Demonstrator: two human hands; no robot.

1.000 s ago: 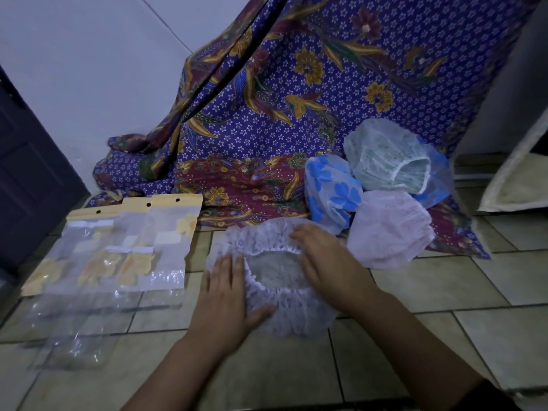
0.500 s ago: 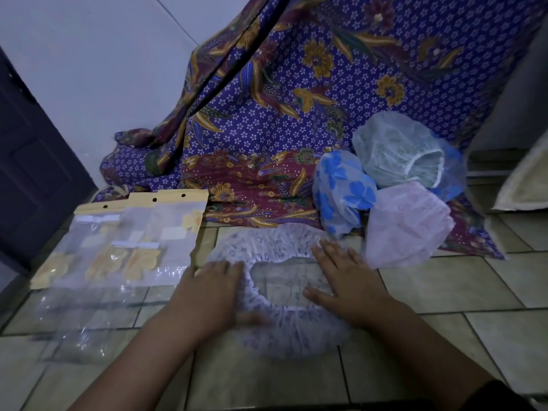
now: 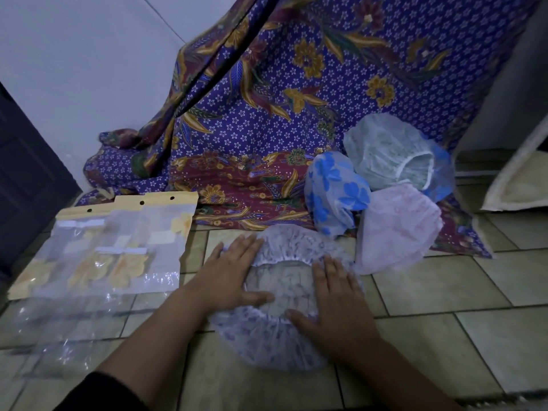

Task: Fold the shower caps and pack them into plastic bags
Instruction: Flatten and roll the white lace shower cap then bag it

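A white shower cap with a lilac print [image 3: 267, 336] lies flat on the tiled floor, its elastic opening facing up. My left hand [image 3: 228, 274] rests flat on its left side, fingers spread. On the cap's right side lies my right hand [image 3: 335, 298], also flat with fingers apart. Behind them sit three more caps: a blue-flowered cap [image 3: 335, 191], a pale green-white cap [image 3: 391, 155] and a pink cap [image 3: 397, 226]. Several clear plastic bags with yellow headers [image 3: 118, 244] lie to the left.
A purple and maroon batik cloth [image 3: 267, 129] hangs down the wall and spreads under the spare caps. A dark door [image 3: 26, 173] is at the far left. A cream cushion edge [image 3: 519, 179] leans at the right. More clear plastic [image 3: 53, 330] lies near the front left.
Both hands have shifted on the lilac cap, pressing it flatter. The left hand has moved up along its left rim; the right hand has slid to the right side.
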